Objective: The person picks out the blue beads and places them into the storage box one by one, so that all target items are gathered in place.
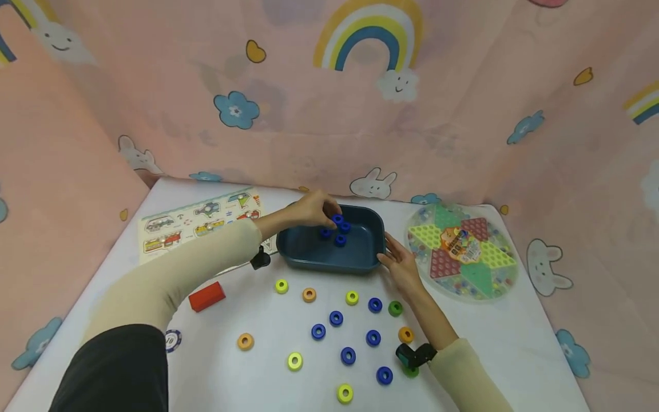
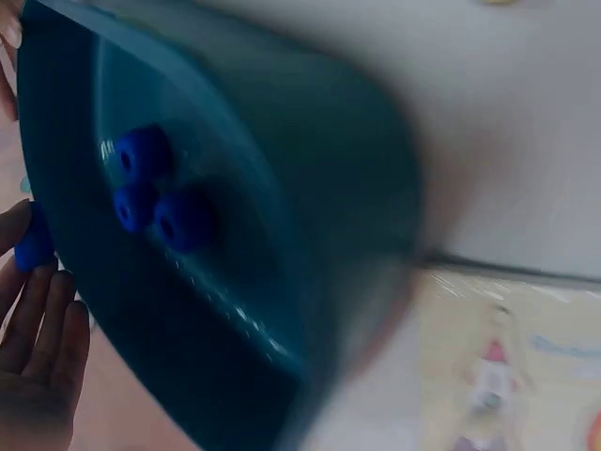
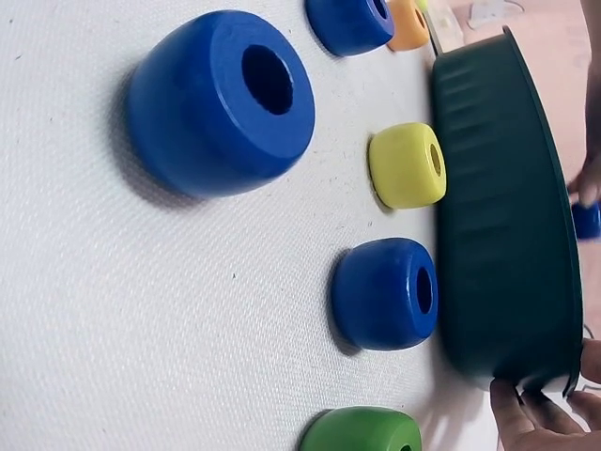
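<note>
My left hand is over the dark teal tray, pinching a blue bead with a hole through it. In the left wrist view this blue bead shows between thumb and fingertips, beside the tray's rim. Three more blue beads lie together on the tray floor. My right hand holds the tray's right end; in the right wrist view its fingers bend at the rim corner.
Loose blue, yellow, orange and green beads are scattered on the white table in front of the tray. A red block and a picture board lie left, a round game board right.
</note>
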Action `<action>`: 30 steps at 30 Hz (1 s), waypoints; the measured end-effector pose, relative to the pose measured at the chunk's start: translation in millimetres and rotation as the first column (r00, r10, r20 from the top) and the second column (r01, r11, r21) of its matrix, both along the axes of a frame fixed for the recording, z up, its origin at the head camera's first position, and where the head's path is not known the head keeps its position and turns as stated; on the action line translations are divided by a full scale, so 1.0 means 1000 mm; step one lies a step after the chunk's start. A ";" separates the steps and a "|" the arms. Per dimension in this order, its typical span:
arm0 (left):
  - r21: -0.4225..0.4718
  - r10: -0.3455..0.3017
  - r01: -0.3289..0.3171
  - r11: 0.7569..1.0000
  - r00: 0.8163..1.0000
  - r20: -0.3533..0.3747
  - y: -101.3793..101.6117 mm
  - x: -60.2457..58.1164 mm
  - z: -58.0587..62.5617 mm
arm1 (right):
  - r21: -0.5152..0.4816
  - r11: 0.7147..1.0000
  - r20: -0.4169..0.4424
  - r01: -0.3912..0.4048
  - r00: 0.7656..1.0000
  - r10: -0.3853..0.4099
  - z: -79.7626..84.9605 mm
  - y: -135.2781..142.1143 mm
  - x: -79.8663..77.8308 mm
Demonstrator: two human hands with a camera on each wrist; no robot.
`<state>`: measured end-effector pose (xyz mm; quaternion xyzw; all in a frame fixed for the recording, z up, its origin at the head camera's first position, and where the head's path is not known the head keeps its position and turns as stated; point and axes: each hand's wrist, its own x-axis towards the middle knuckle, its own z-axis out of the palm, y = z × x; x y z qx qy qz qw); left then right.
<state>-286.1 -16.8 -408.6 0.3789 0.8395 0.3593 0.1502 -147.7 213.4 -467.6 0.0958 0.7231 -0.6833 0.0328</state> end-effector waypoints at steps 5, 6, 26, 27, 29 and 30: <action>-0.076 -0.039 0.038 0.996 0.999 -0.003 0.030 -0.004 -0.009 | 0.019 1.000 0.005 0.007 1.000 -0.007 0.001 -0.001 -0.001; -0.090 -0.045 0.045 0.995 0.999 -0.002 0.034 -0.004 -0.012 | 0.017 1.000 0.009 0.007 1.000 -0.007 0.001 -0.001 -0.001; 0.056 0.001 -0.002 0.998 1.000 0.018 0.001 0.008 -0.002 | 0.037 0.999 0.032 0.000 0.999 -0.002 0.002 -0.004 -0.001; 0.069 0.006 -0.008 0.998 1.000 0.023 -0.004 0.012 0.000 | 0.042 0.999 0.031 0.001 1.000 -0.002 0.002 -0.003 -0.001; 0.097 0.011 -0.015 0.995 0.999 0.033 -0.015 0.019 0.003 | 0.045 0.999 0.035 0.003 0.999 -0.005 0.003 -0.003 -0.001; 0.109 0.017 -0.021 0.994 0.999 0.036 -0.021 0.024 0.003 | 0.046 0.999 0.037 0.004 0.999 -0.006 0.003 -0.002 -0.001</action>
